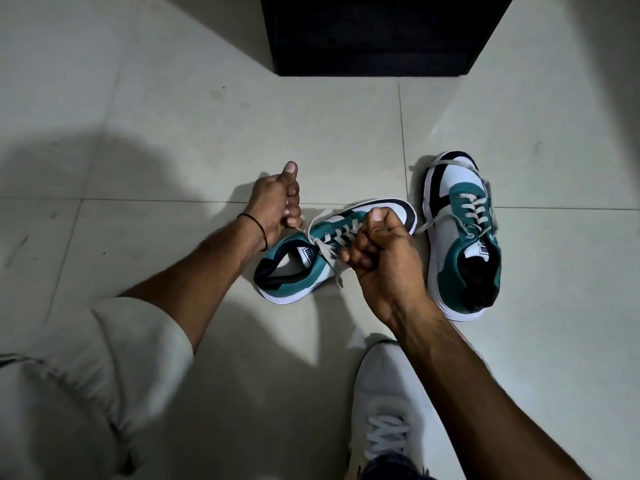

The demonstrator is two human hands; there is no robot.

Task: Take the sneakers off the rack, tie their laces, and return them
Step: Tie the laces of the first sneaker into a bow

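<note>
Two teal, white and black sneakers lie on the tiled floor. The left sneaker (304, 258) lies slanted, toe pointing up and right, with its grey laces (323, 249) drawn out to both sides. My left hand (277, 202) is closed on one lace end at the sneaker's upper left. My right hand (377, 251) is fisted on the other lace end over the sneaker's middle, hiding part of it. The right sneaker (462, 237) stands apart to the right, toe pointing away, with loose untied laces trailing over its toe and left side.
A black rack or cabinet (374, 39) stands on the floor at the top centre. My own white shoe (381, 410) is planted at the bottom, below my right forearm. My knee in light trousers (86, 393) fills the bottom left.
</note>
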